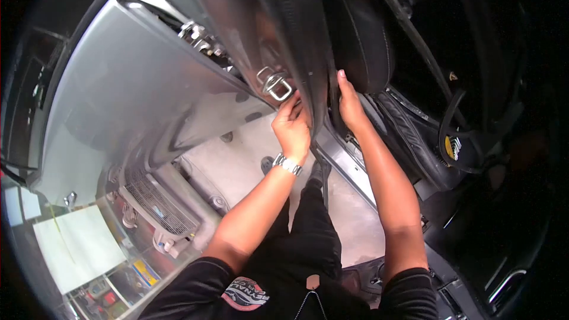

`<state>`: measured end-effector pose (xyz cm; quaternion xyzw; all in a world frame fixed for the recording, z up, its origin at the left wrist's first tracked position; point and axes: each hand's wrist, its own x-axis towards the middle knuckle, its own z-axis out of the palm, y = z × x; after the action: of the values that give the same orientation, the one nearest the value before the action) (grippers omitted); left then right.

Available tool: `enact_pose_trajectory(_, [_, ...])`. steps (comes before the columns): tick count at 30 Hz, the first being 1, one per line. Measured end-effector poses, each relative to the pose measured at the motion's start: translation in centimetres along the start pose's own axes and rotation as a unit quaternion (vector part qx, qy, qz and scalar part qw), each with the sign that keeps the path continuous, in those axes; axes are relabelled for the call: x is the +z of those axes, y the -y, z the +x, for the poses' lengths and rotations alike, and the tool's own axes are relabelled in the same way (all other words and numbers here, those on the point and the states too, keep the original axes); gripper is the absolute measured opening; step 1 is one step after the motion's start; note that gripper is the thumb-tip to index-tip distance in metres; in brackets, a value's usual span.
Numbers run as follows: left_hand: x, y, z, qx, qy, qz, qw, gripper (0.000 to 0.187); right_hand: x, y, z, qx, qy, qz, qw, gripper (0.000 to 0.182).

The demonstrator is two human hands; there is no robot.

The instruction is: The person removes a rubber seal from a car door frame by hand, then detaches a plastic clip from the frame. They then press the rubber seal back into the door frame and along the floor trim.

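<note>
A dark car door pillar [267, 29] runs down the upper middle, with a metal striker loop [277, 86] on its outer face. Just below the loop, my left hand [293, 124], with a silver watch on the wrist, has its fingers bent against the pillar's edge. A black rubber seal [319, 77] lies along the pillar between my two hands. On its inner side, my right hand [349, 104] rests with the thumb extended upward; its other fingers are hidden behind the trim. Whether either hand pinches the seal cannot be made out.
An open grey car door [136, 53] with a latch [201, 38] stands at the left. A black seat [364, 29] and sill [349, 163] are at the right. Pale floor [243, 142] shows below. A white sheet [77, 246] and small packages are at the lower left.
</note>
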<state>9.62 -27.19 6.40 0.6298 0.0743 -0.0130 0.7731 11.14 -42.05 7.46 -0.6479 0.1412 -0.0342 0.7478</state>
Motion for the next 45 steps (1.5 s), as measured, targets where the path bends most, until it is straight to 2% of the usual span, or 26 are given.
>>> enact_pose_trajectory(2, [0.3,-0.7,-0.3,0.006,-0.004,0.011,1.000,0.037,-0.7,-1.5,0.1,0.030,0.078,0.215,0.973,0.067])
enact_pose_trajectory(3, [0.3,-1.3,-0.5,-0.001,-0.009,0.022,1.000,0.034,-1.0,-2.8,0.1,0.043,0.061,0.230,0.970,0.058])
enact_pose_trajectory(8, [0.9,-2.1,-0.5,0.025,-0.015,0.045,0.999,0.027,-2.6,-5.4,-0.1,0.100,0.030,0.165,0.981,0.052])
enact_pose_trajectory(9, [0.8,-2.2,-0.5,-0.006,-0.018,0.061,0.998,0.043,-3.1,-5.8,0.2,0.089,0.037,0.175,0.980,0.052])
enact_pose_trajectory(11, [0.6,-1.9,-0.5,0.000,-0.011,0.061,0.998,0.045,-3.5,-7.1,0.5,0.075,0.042,0.168,0.982,0.052])
enact_pose_trajectory(12, [0.7,-1.7,-0.2,0.007,-0.013,0.053,0.999,0.046,-1.6,-6.8,-0.1,0.002,-0.005,0.054,0.999,0.054])
enact_pose_trajectory(14, [0.2,-0.9,-0.1,-0.019,-0.012,0.049,0.999,0.049,0.4,-6.6,-0.9,-0.024,-0.069,0.021,0.997,0.059])
enact_pose_trajectory(16, [0.7,-0.6,-0.2,0.006,-0.037,0.030,0.999,0.050,-1.1,-6.6,-0.5,-0.021,-0.050,-0.003,0.999,0.063])
enact_pose_trajectory(18, [-0.3,-0.3,0.4,0.037,-0.007,0.068,0.997,0.050,-1.9,-5.3,-0.6,-0.030,0.019,-0.068,0.997,0.064])
enact_pose_trajectory(20, [-0.8,-0.6,0.5,0.014,-0.004,0.107,0.994,0.053,-1.7,-5.0,-1.1,-0.052,0.036,-0.015,0.998,0.061])
enact_pose_trajectory(21, [-0.2,-1.6,0.3,0.017,-0.009,0.146,0.989,0.051,-1.4,-3.5,-1.8,-0.136,0.022,-0.017,0.990,0.059])
enact_pose_trajectory(22, [-1.1,-0.1,0.6,0.056,-0.005,0.121,0.991,0.046,-1.1,-2.3,-2.3,-0.217,0.005,-0.019,0.976,0.061])
enact_pose_trajectory(24, [-0.1,-1.9,0.0,0.046,0.007,0.214,0.976,0.041,-0.1,-1.2,-2.9,-0.239,-0.019,-0.038,0.970,0.064])
enact_pose_trajectory(25, [0.3,-2.1,0.0,0.039,-0.003,0.146,0.989,0.020,0.3,-0.7,-2.8,-0.261,-0.038,-0.061,0.963,0.070])
enact_pose_trajectory(28, [-0.3,-1.4,0.0,0.076,0.010,0.158,0.984,0.020,0.7,0.8,-2.4,-0.272,-0.054,-0.082,0.957,0.071])
enact_pose_trajectory(30, [-0.4,-1.5,0.3,0.052,0.007,0.138,0.989,0.026,1.4,0.5,-2.1,-0.271,-0.078,-0.095,0.955,0.071])
enact_pose_trajectory(34, [0.2,-1.9,0.2,0.081,0.020,0.188,0.979,0.031,1.6,0.5,-2.2,-0.271,-0.094,-0.135,0.948,0.073])
enact_pose_trajectory(36, [0.0,-1.3,-0.1,0.053,-0.002,0.101,0.993,0.037,1.6,1.2,-2.4,-0.280,-0.097,-0.137,0.945,0.072])
enact_pose_trajectory(38, [-1.0,-0.9,0.2,0.077,0.024,0.192,0.978,0.036,1.2,2.0,-2.7,-0.223,-0.068,-0.155,0.960,0.072])
enact_pose_trajectory(39, [0.6,-2.6,-0.4,0.027,-0.016,0.160,0.987,0.033,1.0,2.7,-3.0,-0.200,-0.052,-0.154,0.966,0.072])
enact_pose_trajectory(40, [0.4,-2.0,-0.3,0.080,-0.013,0.162,0.983,0.030,0.8,2.9,-3.1,-0.201,-0.050,-0.182,0.961,0.070])
enact_pose_trajectory(42, [-1.2,0.8,0.3,0.074,-0.013,0.106,0.992,0.034,0.1,3.2,-3.7,-0.207,-0.036,-0.187,0.960,0.064])
enact_pose_trajectory(44, [-1.3,2.0,0.3,0.071,-0.037,0.126,0.989,0.032,-0.5,1.9,-4.9,-0.141,-0.029,-0.121,0.982,0.057])
enact_pose_trajectory(45, [0.0,-1.1,-0.4,0.005,-0.042,0.105,0.994,0.028,-0.6,2.3,-5.9,-0.112,-0.039,-0.136,0.984,0.052])
